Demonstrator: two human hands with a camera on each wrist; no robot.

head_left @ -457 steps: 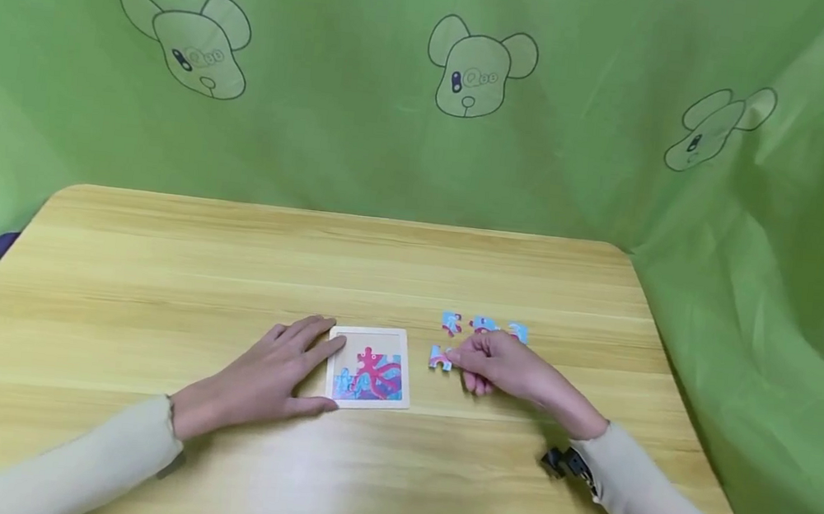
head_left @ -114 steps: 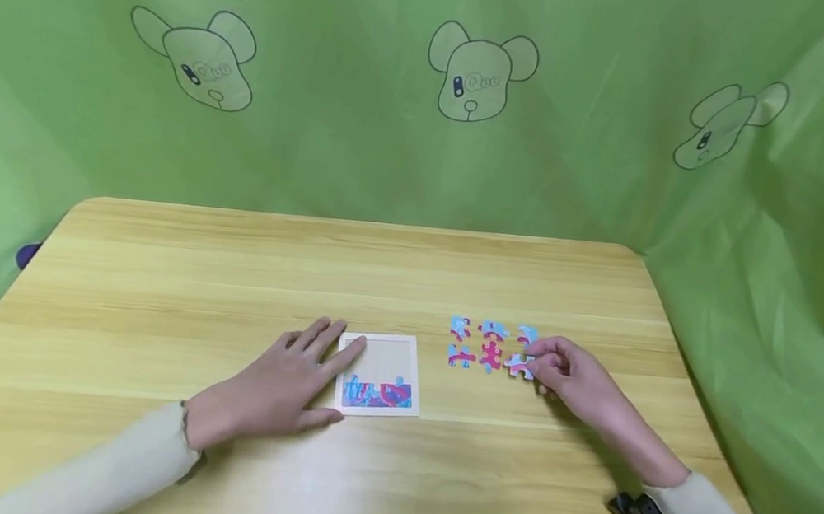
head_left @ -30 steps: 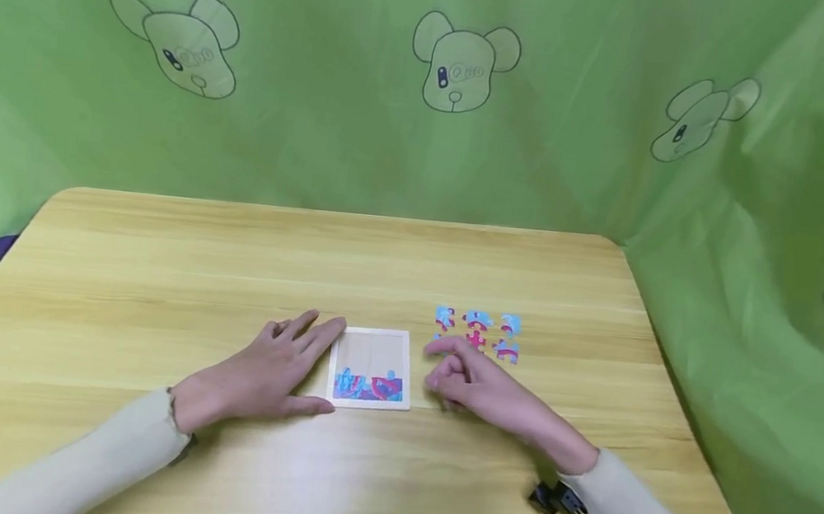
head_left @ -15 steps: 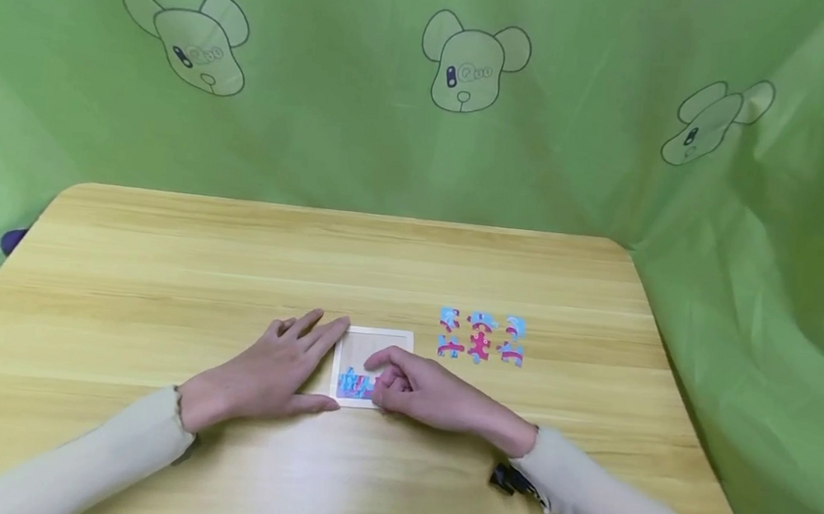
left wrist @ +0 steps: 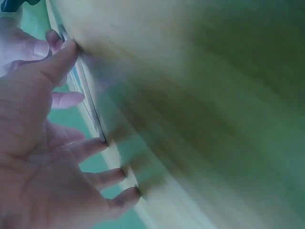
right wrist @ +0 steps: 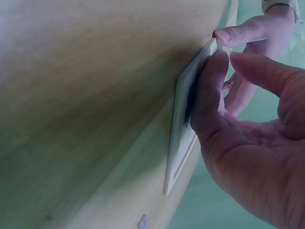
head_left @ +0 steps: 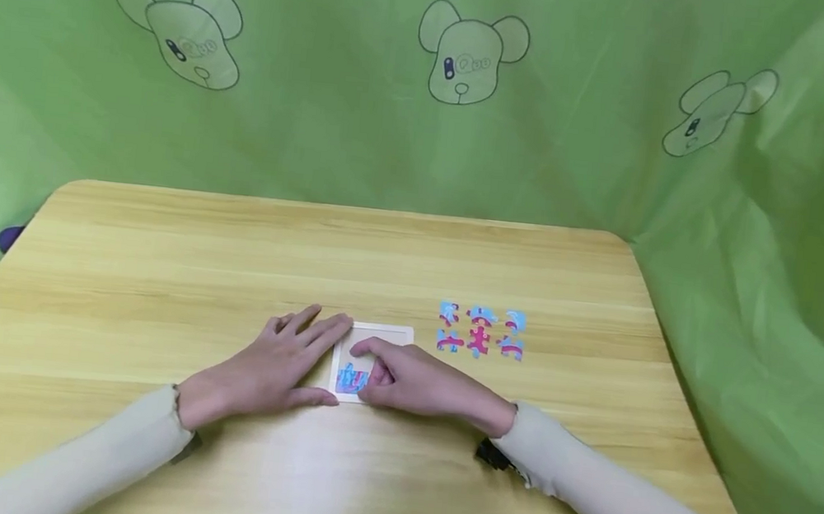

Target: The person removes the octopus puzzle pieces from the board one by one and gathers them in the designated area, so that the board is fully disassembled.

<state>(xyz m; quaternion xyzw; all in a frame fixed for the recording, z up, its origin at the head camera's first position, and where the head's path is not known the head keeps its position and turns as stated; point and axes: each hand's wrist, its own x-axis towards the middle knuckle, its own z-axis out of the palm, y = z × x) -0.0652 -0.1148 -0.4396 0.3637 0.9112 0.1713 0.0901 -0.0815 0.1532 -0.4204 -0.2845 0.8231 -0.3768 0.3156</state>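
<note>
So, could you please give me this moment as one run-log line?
left grip: touches jigsaw frame at left | right grip: over jigsaw frame, hold unclear | table: six loose jigsaw pieces, right of jigsaw frame

left hand (head_left: 270,369) spread, right hand (head_left: 411,379) loosely bent

six loose pieces (head_left: 478,340), one frame (head_left: 386,327)

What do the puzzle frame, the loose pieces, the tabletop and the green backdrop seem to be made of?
Puzzle frame: probably wood, pale and matte, with a raised border.
Loose pieces: perhaps thin wood or card, printed in colour; the core isn't clear.
Tabletop: wood or wood-look laminate; grain and a soft sheen show.
Green backdrop: likely fabric, printed, visibly creased.
</note>
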